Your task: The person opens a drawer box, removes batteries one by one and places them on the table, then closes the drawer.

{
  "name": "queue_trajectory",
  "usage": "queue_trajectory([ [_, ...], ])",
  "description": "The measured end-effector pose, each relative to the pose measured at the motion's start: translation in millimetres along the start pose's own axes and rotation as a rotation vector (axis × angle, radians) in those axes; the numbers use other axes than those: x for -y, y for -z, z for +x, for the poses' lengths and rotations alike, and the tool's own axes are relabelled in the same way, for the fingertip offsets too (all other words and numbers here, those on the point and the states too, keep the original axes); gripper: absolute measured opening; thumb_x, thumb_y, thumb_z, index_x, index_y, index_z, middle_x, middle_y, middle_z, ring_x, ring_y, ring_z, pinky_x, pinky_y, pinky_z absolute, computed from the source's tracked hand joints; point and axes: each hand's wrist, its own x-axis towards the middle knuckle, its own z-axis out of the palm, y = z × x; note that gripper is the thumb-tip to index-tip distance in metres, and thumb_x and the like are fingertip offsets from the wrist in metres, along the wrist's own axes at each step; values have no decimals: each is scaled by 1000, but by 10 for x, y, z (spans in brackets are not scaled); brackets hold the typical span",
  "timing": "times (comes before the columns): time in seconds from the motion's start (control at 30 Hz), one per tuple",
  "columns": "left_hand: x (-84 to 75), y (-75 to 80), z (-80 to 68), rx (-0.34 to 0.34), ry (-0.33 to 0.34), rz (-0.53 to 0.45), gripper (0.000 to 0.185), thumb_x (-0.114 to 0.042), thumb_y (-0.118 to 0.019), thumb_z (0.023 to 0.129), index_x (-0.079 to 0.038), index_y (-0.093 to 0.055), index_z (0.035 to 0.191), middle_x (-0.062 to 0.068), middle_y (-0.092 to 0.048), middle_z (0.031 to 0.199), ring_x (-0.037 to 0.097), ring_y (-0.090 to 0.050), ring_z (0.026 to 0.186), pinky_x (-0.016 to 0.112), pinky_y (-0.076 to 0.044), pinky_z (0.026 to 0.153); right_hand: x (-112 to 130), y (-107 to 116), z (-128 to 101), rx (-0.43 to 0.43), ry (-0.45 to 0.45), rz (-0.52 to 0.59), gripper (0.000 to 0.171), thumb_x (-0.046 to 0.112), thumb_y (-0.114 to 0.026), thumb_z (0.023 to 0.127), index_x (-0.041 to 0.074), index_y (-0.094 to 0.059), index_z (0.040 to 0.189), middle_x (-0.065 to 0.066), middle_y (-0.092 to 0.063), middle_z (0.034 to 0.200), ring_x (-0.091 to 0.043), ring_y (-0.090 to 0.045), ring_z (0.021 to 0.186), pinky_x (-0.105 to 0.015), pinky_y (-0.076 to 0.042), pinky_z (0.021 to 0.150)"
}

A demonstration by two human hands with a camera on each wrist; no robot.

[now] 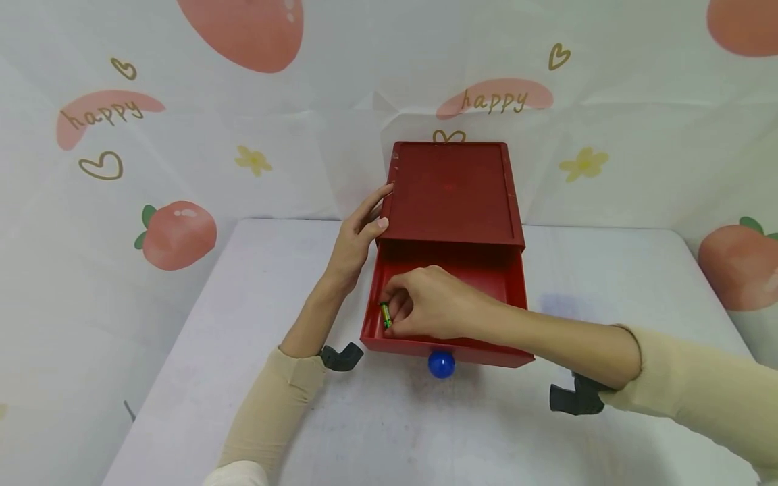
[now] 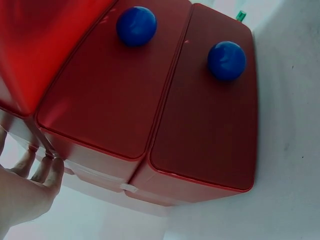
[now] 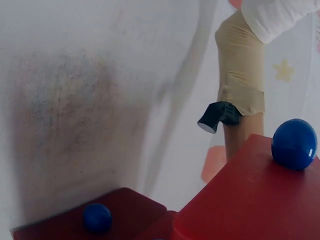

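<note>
A red drawer cabinet (image 1: 452, 192) stands at the table's back, its top drawer (image 1: 446, 349) pulled out, with a blue knob (image 1: 442, 364) in front. My right hand (image 1: 434, 304) reaches over the drawer's left part. Between its thumb and fingertips it pinches a small green-and-yellow battery (image 1: 385, 315) by the ends. My left hand (image 1: 355, 236) rests against the cabinet's left side, fingers extended. In the left wrist view the left hand (image 2: 30, 187) touches the cabinet wall beside the open drawer. The right wrist view does not show the right hand itself.
Two lower drawers (image 2: 100, 95) with blue knobs are closed. A small green object (image 2: 241, 16) shows beyond the cabinet's far edge in the left wrist view. White cloth (image 1: 328, 162) with printed fruit hangs behind the white table (image 1: 267, 283).
</note>
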Motion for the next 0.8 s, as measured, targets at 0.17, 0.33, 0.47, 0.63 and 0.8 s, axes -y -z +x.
queue_trajectory([
  [0.17, -6, 8, -1, -4, 4, -7, 55, -25, -54, 95, -20, -48, 149, -3, -44, 152, 20, -43, 137, 45, -37, 110, -2, 68, -53, -9, 17, 33, 32, 12, -78, 79, 6, -71, 110, 8, -68, 80, -4, -65, 74, -22, -56, 73],
  [0.33, -25, 6, -5, -1, 7, -1, 56, -26, -53, 94, -19, -47, 149, -3, -43, 153, 22, -40, 139, 47, -36, 110, -19, 147, -103, -26, 36, 79, 33, 12, -79, 79, 4, -70, 110, 6, -68, 83, -6, -66, 75, -22, -57, 74],
  [0.47, -35, 2, -3, -2, 5, -2, 56, -25, -53, 94, -19, -46, 150, -3, -42, 153, 23, -38, 141, 47, -35, 111, -32, 195, -135, -28, 35, 124, 32, 12, -79, 81, 5, -69, 110, 4, -68, 85, -7, -67, 78, -22, -56, 76],
  [0.63, -21, -4, 6, 5, 1, -12, 56, -25, -54, 94, -19, -47, 149, -4, -43, 153, 20, -40, 139, 46, -36, 110, -60, 252, -176, -34, 35, 157, 34, 13, -80, 82, 5, -69, 114, 3, -69, 89, -9, -68, 81, -23, -57, 78],
  [0.8, -2, 3, 7, 2, 5, -1, 55, -28, -53, 94, -22, -47, 149, -6, -43, 152, 18, -43, 136, 45, -38, 109, -93, 311, -207, -54, 39, 178, 38, 15, -81, 82, 5, -68, 116, 1, -69, 92, -11, -68, 83, -24, -57, 78],
])
